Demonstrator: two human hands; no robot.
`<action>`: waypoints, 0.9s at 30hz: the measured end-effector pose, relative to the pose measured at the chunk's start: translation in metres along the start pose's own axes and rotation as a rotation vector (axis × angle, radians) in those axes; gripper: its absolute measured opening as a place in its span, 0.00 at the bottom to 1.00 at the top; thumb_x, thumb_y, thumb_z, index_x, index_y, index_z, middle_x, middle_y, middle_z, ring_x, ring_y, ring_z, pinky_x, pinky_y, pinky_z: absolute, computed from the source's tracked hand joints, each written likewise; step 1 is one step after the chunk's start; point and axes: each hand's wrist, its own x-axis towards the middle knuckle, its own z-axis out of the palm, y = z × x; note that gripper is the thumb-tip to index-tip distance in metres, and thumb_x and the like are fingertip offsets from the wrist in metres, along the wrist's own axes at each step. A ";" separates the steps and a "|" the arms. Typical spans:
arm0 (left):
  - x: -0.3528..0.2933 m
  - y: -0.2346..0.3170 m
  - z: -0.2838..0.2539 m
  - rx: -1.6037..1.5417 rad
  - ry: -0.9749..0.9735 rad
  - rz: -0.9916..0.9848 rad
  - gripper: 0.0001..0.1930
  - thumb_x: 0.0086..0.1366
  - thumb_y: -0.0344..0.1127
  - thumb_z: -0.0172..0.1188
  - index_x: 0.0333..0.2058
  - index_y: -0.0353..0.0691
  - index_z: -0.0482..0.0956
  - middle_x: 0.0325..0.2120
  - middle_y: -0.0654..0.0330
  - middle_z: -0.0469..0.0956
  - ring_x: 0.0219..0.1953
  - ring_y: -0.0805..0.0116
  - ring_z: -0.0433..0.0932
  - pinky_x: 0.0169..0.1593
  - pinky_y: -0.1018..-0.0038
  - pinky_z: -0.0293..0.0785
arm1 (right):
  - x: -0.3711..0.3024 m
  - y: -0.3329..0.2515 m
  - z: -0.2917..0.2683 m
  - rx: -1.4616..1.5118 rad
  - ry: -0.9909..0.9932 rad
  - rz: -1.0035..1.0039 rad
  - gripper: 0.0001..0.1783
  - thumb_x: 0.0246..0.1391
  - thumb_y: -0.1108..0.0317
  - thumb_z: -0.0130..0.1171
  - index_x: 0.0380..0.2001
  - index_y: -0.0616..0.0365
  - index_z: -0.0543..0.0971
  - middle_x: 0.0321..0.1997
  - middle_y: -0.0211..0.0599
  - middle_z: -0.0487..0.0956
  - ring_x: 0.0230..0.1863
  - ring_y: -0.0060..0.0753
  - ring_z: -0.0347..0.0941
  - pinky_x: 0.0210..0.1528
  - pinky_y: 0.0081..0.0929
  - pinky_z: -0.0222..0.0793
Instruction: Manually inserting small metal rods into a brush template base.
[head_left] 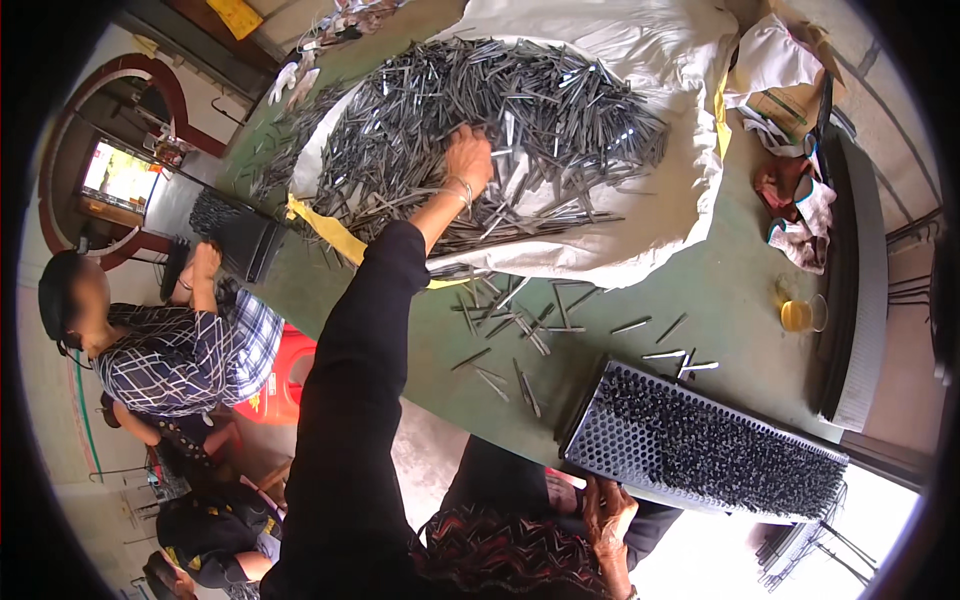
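My left hand [469,162] reaches far into a large heap of slim dark sticks [560,90], some with shiny silvery parts. Its fingers are curled down among the sticks, and their tips are hidden. At the table's near edge, my right hand [608,515] has bent fingers against the near side of a black perforated tray [612,425]; the fingertips are partly hidden there. Upright black pieces crowd the tray's right part, while rows of bare holes show at its left end. Several loose sticks [527,385] lie on the green table between heap and tray.
A white cloth [690,180] with yellow edging lies under the heap. Farther right are a cup of yellow liquid [797,316], gloves [805,225] and a cardboard box [790,105]. A co-worker [185,350] sits at left beside another black tray [235,235] and a red stool [285,385].
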 end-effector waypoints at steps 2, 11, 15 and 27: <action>-0.018 0.006 -0.007 -0.023 -0.104 0.066 0.21 0.50 0.29 0.60 0.43 0.26 0.72 0.43 0.43 0.69 0.48 0.46 0.70 0.50 0.60 0.73 | 0.000 -0.001 0.001 0.031 0.011 0.002 0.03 0.50 0.76 0.60 0.30 0.62 0.79 0.19 0.45 0.76 0.18 0.41 0.74 0.22 0.31 0.67; 0.010 -0.015 -0.095 -0.381 -0.729 -0.244 0.65 0.42 0.85 0.44 0.55 0.19 0.63 0.56 0.33 0.64 0.59 0.48 0.66 0.59 0.63 0.63 | -0.004 0.007 0.004 0.094 0.015 0.047 0.03 0.51 0.75 0.60 0.30 0.63 0.78 0.20 0.44 0.77 0.19 0.37 0.76 0.21 0.29 0.69; 0.031 -0.011 -0.048 -0.152 -0.668 -0.333 0.58 0.45 0.85 0.41 0.52 0.30 0.72 0.56 0.39 0.65 0.58 0.47 0.66 0.55 0.60 0.66 | -0.008 0.016 0.007 0.060 0.006 0.025 0.03 0.51 0.74 0.60 0.29 0.63 0.78 0.20 0.44 0.77 0.19 0.35 0.76 0.21 0.28 0.69; 0.027 -0.025 -0.001 -0.226 -0.362 -0.388 0.25 0.52 0.49 0.63 0.43 0.35 0.79 0.57 0.43 0.63 0.51 0.40 0.70 0.52 0.59 0.71 | 0.002 0.003 0.007 -0.048 0.078 0.003 0.04 0.46 0.71 0.61 0.21 0.52 0.78 0.15 0.36 0.74 0.16 0.41 0.71 0.20 0.35 0.66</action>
